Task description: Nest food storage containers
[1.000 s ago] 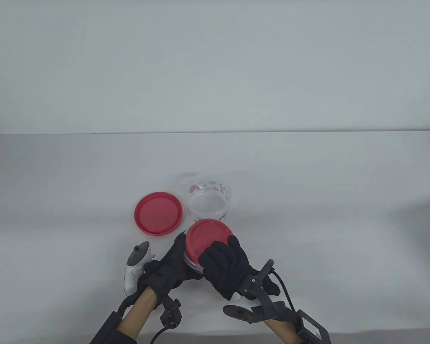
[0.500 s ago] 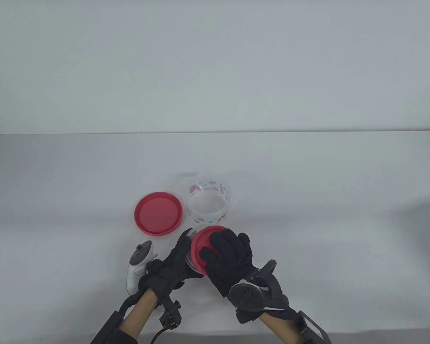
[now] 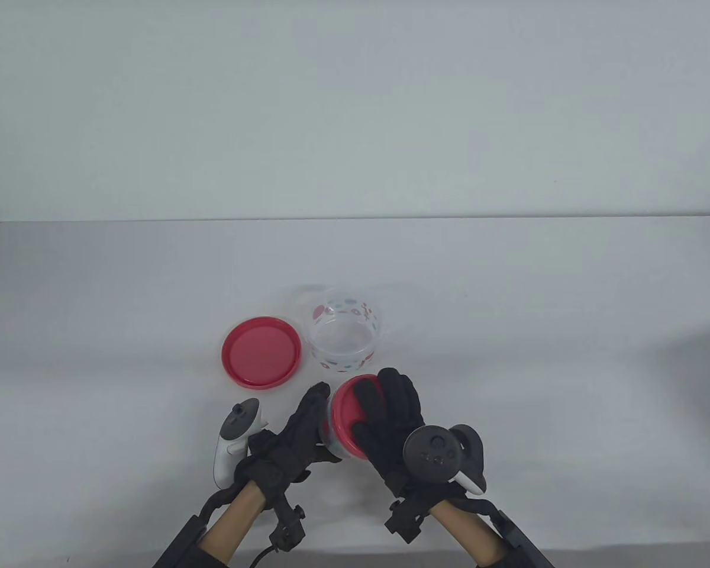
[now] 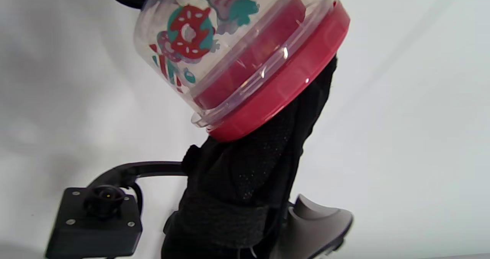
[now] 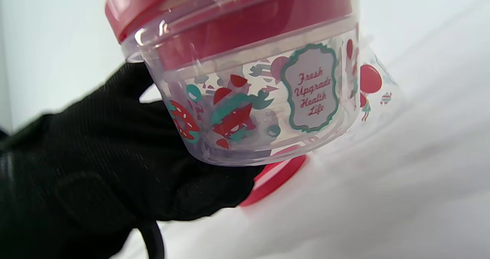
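The small clear container (image 3: 336,441) is held up off the table, tilted, between both gloved hands, just in front of the open bowl that serves as landmark. Its red lid (image 3: 349,417) is on it, seated inside the clear rim, as the left wrist view (image 4: 275,79) shows. The printed wall carries red and teal drawings, a doughnut among them, and a teal-framed label (image 5: 312,88) that reads "Fresh Upgrade Health Life" in red script.

The left hand (image 3: 296,441) cups the container (image 5: 260,98) from below and from its left side, fingers (image 5: 126,144) wrapped under the base. The right hand (image 3: 390,423) lies spread over the lid, fingers on the red top and around its right edge, so it grips the lid.

The open bowl (image 3: 344,337), clear with the same kind of print, stands upright on the table just behind the held container. A second red lid (image 3: 261,352) lies flat just to the left of that bowl, apart from it by a narrow gap.

A white tracker (image 3: 234,441) sits on the back of the left hand, a dark one (image 3: 435,452) on the right.

The table (image 3: 538,307) is plain pale grey-white with a rounded far edge; behind the bowl rises a bare wall (image 3: 355,106) of the same pale colour.
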Available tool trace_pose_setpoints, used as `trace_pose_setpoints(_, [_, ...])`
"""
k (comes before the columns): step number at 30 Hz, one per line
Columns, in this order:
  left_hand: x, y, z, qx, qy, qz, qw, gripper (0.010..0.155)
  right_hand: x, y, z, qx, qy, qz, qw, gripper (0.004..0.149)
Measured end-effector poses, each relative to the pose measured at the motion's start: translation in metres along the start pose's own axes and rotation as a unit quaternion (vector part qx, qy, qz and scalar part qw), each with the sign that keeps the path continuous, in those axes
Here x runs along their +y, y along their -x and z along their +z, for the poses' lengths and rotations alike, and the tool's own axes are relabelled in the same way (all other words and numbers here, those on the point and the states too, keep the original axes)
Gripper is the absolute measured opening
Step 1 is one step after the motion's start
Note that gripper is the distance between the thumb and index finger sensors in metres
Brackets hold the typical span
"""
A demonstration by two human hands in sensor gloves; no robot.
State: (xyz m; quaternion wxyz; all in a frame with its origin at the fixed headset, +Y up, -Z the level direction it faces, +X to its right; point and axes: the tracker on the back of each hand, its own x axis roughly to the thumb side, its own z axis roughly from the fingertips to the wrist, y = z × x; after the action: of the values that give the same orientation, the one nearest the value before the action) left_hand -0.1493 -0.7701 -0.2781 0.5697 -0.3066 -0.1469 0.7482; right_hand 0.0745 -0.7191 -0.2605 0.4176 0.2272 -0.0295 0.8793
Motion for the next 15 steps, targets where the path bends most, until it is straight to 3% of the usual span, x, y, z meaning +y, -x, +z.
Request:
trace_pose_setpoints(4, [-0.005,-0.005,-0.001,-0.049,0.003,0.073,0.996,0.071,-0.004,0.006,0.000,0.032,0.031,-0.179,0.983,0.061])
trace_pose_setpoints(6, [-0.015,-0.006,-0.001,-0.068,-0.003,0.072,0.995,0.074,0.000,0.004,0.003,0.028,0.035,-0.234,0.971,0.062])
trace_pose_setpoints(9, [-0.023,0.000,0.000,-0.067,0.005,0.096,0.993,0.079,0.006,-0.002,0.006,0.021,0.034,-0.219,0.975,0.062])
trace_pose_setpoints(11, [-0.024,0.001,0.000,-0.057,0.043,0.149,0.986,0.078,0.005,-0.002,0.005,0.015,0.034,-0.217,0.975,0.062])
trace_pose_setpoints(15, [-0.020,0.003,0.000,-0.054,0.027,0.137,0.989,0.077,0.003,-0.004,0.004,-0.019,0.024,-0.167,0.985,0.062])
